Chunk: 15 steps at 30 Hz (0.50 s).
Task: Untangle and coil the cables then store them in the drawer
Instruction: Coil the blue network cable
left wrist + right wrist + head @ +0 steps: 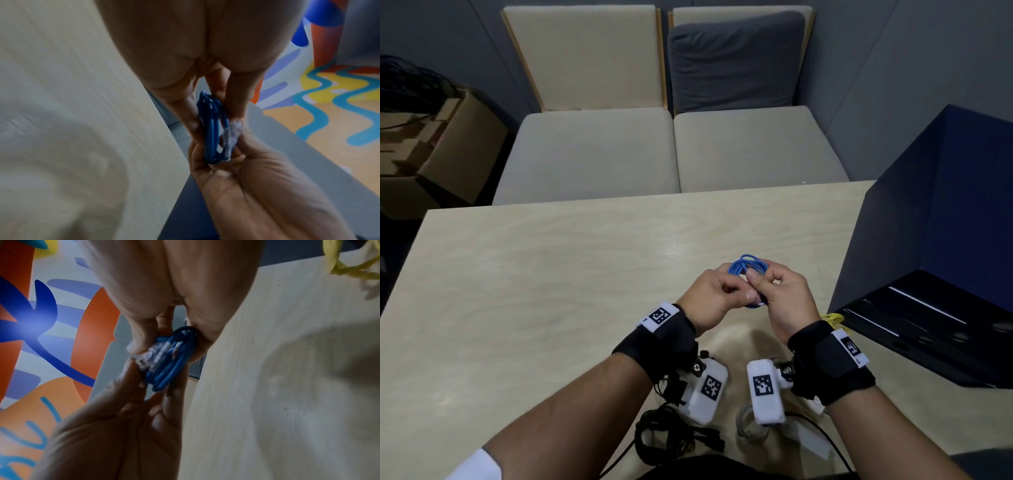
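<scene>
- Two hands on one small blue cable coil [748, 266], held up just above the wooden table [551, 274], toward its right side.
- Left hand [709, 298] pinches the coil, fingers curled in on it.
- Right hand [787, 301] grips the other side, thumb over the loops.
- Clear plug [231, 136] sits against the loops, between the fingertips.
- Yellow cable [834, 319] lies right beside the dark blue cabinet [928, 240]; black cables [671, 435] are bunched at the table's near edge.
</scene>
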Motion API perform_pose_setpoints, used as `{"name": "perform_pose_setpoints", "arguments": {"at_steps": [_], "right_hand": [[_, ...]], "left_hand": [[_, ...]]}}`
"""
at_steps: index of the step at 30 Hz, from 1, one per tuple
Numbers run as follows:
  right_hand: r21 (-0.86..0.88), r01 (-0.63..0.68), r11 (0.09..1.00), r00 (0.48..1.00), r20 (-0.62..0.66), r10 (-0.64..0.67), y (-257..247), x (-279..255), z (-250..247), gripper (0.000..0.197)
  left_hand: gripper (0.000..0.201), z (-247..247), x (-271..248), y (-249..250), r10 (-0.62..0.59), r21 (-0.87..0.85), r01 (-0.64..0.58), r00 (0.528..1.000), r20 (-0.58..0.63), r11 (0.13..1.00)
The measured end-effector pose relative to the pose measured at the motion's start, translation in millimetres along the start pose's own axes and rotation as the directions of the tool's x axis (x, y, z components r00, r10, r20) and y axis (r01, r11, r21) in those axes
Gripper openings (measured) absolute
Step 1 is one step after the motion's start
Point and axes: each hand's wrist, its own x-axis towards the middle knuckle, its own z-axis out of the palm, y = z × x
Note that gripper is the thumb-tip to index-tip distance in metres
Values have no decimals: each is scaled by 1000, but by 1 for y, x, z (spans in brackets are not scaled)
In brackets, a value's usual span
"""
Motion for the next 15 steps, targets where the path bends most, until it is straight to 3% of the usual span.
{"name": "perform_pose_setpoints", "arguments": {"at_steps": [2,5,8,11,15], "right_hand": [[-30,10,999,997,-74,-12,1,3,0,42],[-88,39,995,991,-125,-49,0,3,2,40],[-186,78,979,990,-103,-98,1,0,4,41],[-131,32,991,999,-27,-36,-3,1,6,34],[-102,0,995,999,53,5,-9,0,5,34]], "left_hand": [[18,6,1,2,3,16,-3,999,-37,1000],[20,9,4,6,-37,-217,13,994,-104,976],[41,3,6,5,-79,-387,43,994,-78,921],[43,0,6,5,-117,-505,67,991,-68,860],[45,1,4,4,-98,-470,62,994,-53,881]]}}
